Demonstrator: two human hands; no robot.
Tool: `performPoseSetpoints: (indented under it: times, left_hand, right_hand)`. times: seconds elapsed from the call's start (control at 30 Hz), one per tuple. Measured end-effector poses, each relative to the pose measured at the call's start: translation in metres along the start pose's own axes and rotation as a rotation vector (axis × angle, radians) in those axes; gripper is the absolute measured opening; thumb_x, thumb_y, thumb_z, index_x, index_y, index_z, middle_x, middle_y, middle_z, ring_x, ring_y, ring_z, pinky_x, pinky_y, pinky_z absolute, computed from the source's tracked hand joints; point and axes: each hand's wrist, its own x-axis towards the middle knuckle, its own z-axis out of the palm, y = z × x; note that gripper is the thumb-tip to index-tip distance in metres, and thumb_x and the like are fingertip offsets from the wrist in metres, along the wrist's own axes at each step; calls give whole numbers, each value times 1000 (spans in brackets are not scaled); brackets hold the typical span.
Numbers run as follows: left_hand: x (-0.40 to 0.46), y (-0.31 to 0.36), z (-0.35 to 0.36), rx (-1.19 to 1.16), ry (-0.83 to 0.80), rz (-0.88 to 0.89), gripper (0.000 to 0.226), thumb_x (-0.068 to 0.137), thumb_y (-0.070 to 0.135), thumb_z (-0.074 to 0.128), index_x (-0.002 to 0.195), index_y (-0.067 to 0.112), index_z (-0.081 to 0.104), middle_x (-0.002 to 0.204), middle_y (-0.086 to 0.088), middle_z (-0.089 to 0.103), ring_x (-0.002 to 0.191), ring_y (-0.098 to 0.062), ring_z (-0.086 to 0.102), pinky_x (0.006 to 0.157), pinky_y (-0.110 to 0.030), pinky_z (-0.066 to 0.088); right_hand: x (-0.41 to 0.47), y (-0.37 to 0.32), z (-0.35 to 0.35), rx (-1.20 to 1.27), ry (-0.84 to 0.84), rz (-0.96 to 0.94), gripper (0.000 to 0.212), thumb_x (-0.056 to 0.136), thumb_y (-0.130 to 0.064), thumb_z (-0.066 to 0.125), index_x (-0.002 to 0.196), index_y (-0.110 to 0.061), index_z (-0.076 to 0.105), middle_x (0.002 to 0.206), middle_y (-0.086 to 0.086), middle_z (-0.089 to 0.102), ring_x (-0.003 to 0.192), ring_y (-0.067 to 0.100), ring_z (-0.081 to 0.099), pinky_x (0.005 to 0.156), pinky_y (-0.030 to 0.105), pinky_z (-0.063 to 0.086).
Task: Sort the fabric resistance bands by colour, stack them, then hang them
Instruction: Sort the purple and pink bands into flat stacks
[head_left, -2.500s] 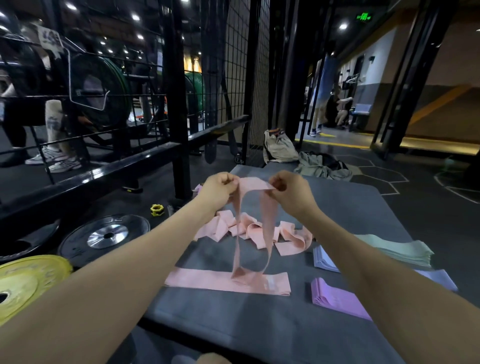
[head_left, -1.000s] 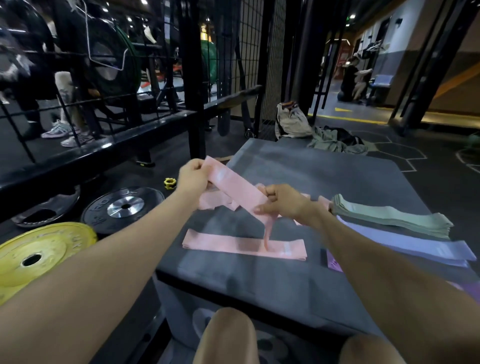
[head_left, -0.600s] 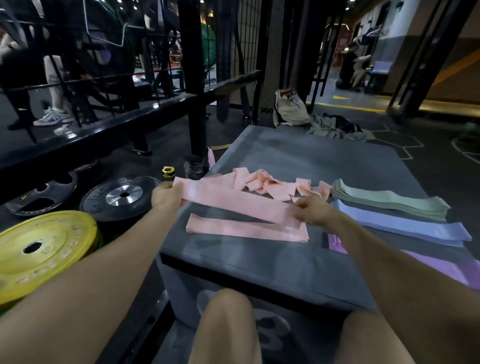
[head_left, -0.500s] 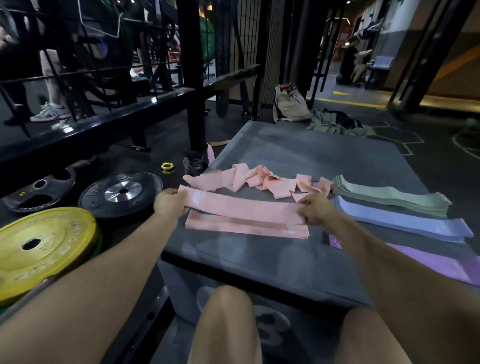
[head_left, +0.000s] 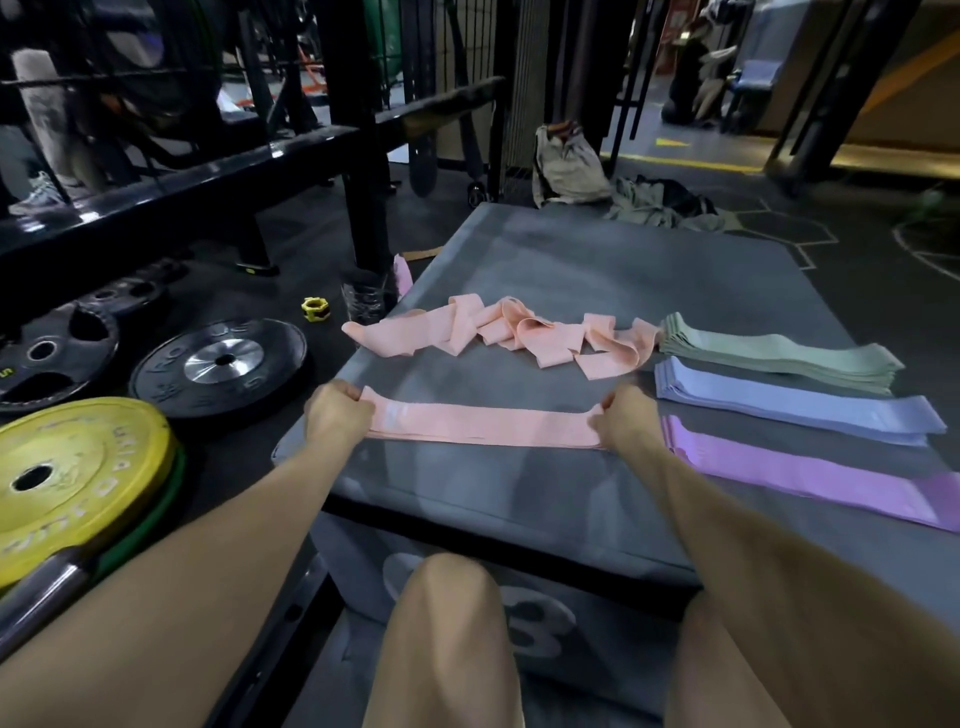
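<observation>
Head view: the left hand (head_left: 336, 415) and right hand (head_left: 626, 418) each pinch one end of a flat pink band (head_left: 483, 427) with curled fingers, likely squaring it on its stack. Beyond the fingertips lies a loose pink heap (head_left: 511, 338).

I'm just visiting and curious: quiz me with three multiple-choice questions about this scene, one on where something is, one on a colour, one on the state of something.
1. Where do the tangled pink bands lie?
A. on the floor
B. on the grey padded box, behind the flat pink band
C. on the yellow weight plate

2. Which colour is the neat stack farthest from the person?
A. green
B. purple
C. blue

3. What are the hands doing?
A. hanging empty
B. one holds a plate
C. each grips one end of the flat pink band

Answers:
1 B, they sit crumpled mid-box.
2 A, the green stack lies beyond the blue stack and purple stack.
3 C, the left hand and right hand hold opposite ends.
</observation>
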Motion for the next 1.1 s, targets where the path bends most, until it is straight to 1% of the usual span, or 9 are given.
performPoseSetpoints:
  times: [0.13,0.23,0.37,0.5,0.7,0.87,0.97,1.03,1.1]
  left_hand:
    - [5,-6,-3,24,-11,42,28,81,9,62,109,5,62,118,-15,60,109,-32,55,87,-31,43]
    - [11,-12,-9,36,-21,149,43,77,14,67,118,11,56,122,-13,54,115,-30,49,96,-36,43]
    - [16,-20,-21,-55,-315,337,74,67,12,81,132,17,46,135,-5,41,127,-20,41,103,-32,37]
    - [30,-35,-26,23,-554,369,95,57,12,88,137,27,40,143,4,36,133,-14,34,109,-29,29]
    - [39,-36,-27,-39,-635,363,83,63,-1,82,134,20,46,138,1,46,131,-13,40,109,-24,27]
    - [38,-33,-32,-34,-603,398,55,66,-2,80,109,24,59,117,4,57,115,-10,50,101,-21,33]
    - [39,-34,-30,-14,-576,411,51,65,0,81,103,27,61,114,5,59,114,-12,52,104,-25,35]
    - [39,-34,-30,-21,-584,394,54,65,0,81,106,28,60,117,4,58,117,-14,52,103,-25,36]
    - [38,-32,-32,21,-613,393,64,65,2,82,119,25,56,124,4,54,122,-14,48,101,-23,34]
  right_hand:
    - [-4,-6,6,-111,68,-99,33,87,-6,55,121,-5,54,129,17,49,119,33,45,96,35,39]
    - [-12,-21,10,-151,108,-284,40,86,-13,60,125,-9,52,131,15,45,120,32,38,100,33,31]
    - [-30,-53,25,-8,-148,-532,52,82,-22,69,130,-12,52,136,10,45,129,25,36,109,28,25]
    - [-38,-77,49,-77,-314,-655,67,79,-25,73,139,-15,43,143,6,39,133,22,34,111,28,25]
    - [-26,-91,65,-155,-390,-680,77,78,-34,73,143,-17,36,148,5,33,135,24,32,113,35,26]
    - [-26,-87,73,-120,-337,-704,61,80,-33,71,134,-16,48,131,4,48,123,24,42,106,33,33]
    - [-27,-84,76,-112,-320,-719,56,82,-33,69,132,-16,51,129,4,48,122,23,42,106,32,32]
    - [-28,-85,76,-111,-320,-720,57,82,-33,69,132,-16,50,131,5,48,123,23,41,107,31,31]
    - [-29,-84,74,-116,-325,-716,59,82,-33,69,134,-16,48,133,5,47,124,23,40,109,30,30]
